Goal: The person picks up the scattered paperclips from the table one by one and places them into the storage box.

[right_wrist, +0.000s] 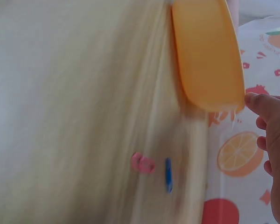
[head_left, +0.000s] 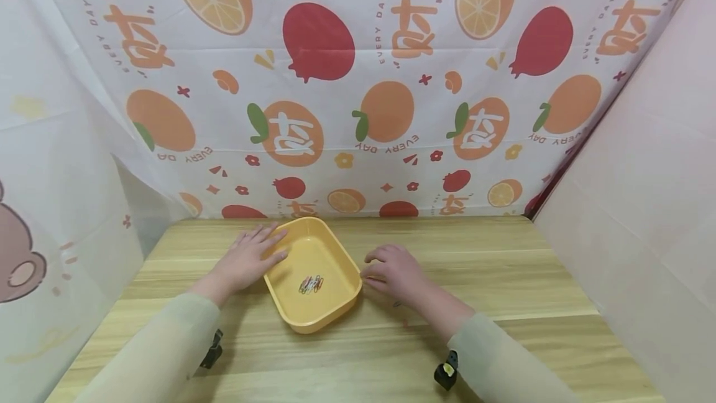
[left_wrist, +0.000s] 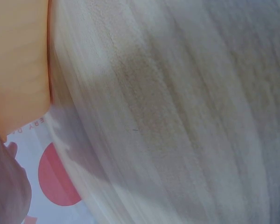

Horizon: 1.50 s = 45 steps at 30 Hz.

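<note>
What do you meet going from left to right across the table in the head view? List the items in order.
Left hand → yellow tray with paper clips lying in it → right hand at the tray's right rim. All lie on the wooden table.

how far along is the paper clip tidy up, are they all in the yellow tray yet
Partly. A small bunch of coloured paper clips already lies in the yellow tray. In hand: the left hand rests flat on the tray's left rim, and the right hand is at its right edge, fingers curled, seemingly holding nothing. Left: the right wrist view shows a pink clip and a blue clip on the wooden table.
</note>
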Each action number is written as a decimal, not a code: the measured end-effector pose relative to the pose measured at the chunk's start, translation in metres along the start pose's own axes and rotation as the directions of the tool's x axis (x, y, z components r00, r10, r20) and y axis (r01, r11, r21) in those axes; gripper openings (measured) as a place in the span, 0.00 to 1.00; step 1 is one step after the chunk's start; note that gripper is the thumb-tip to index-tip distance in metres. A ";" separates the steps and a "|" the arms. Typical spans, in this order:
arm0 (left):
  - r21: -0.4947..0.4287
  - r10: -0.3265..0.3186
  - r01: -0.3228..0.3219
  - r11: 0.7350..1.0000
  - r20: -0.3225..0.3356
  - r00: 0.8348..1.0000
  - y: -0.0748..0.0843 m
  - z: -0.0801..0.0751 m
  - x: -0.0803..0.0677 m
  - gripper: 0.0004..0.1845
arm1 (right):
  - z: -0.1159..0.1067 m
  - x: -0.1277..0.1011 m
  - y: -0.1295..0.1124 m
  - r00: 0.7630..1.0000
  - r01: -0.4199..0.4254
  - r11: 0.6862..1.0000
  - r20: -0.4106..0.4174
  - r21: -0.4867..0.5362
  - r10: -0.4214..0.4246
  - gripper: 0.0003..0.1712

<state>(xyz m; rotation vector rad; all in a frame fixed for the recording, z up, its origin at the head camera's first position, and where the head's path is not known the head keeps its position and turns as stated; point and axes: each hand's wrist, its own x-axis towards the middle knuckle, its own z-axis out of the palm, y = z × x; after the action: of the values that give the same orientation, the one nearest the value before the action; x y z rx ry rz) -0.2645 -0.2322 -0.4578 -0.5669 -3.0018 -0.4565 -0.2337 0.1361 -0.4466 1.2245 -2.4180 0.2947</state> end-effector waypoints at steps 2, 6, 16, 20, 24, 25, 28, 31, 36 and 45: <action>-0.001 -0.001 0.001 1.000 0.002 1.000 0.000 0.000 0.000 0.34 | -0.001 -0.009 0.002 0.999 -0.017 1.000 -0.036 0.002 0.017 0.05; 0.002 0.004 -0.004 1.000 -0.001 1.000 0.000 -0.001 0.001 0.34 | -0.005 -0.028 0.005 0.998 -0.049 0.998 -0.042 0.037 0.051 0.06; -0.004 0.011 -0.011 1.000 0.003 1.000 -0.001 0.000 0.003 0.34 | -0.007 -0.071 0.014 0.995 -0.091 0.996 0.045 -0.004 0.091 0.07; -0.007 0.006 -0.006 1.000 0.002 1.000 -0.001 0.000 0.002 0.34 | -0.007 -0.080 0.015 0.993 -0.101 0.995 0.057 -0.004 0.101 0.07; -0.006 0.006 -0.006 1.000 -0.003 1.000 -0.002 0.001 0.001 0.34 | -0.006 -0.085 0.013 0.990 -0.121 0.992 0.070 0.028 0.119 0.06; -0.005 0.006 -0.006 1.000 -0.004 1.000 -0.002 0.001 0.001 0.34 | -0.005 -0.086 0.013 0.990 -0.124 0.992 0.075 0.033 0.121 0.06; -0.004 0.008 -0.008 1.000 -0.005 1.000 -0.003 0.002 0.002 0.34 | -0.003 -0.088 0.012 0.987 -0.138 0.990 0.090 0.037 0.134 0.06; -0.006 0.006 -0.006 1.000 -0.006 1.000 -0.003 0.003 0.002 0.34 | -0.001 -0.089 0.012 0.984 -0.146 0.989 0.110 0.028 0.142 0.06; -0.001 0.003 -0.003 1.000 -0.003 1.000 -0.002 0.002 0.001 0.34 | 0.003 -0.091 0.015 0.979 -0.152 0.988 0.138 0.013 0.149 0.07; -0.002 0.004 -0.004 1.000 -0.003 1.000 -0.003 0.004 0.001 0.35 | 0.007 -0.089 0.019 0.970 -0.156 0.988 0.186 -0.007 0.154 0.08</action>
<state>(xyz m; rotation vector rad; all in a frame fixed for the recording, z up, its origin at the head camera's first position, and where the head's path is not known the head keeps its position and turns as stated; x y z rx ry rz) -0.2670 -0.2335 -0.4621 -0.5719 -2.9976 -0.4600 -0.2041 0.2087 -0.4924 1.1120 -2.6820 0.2447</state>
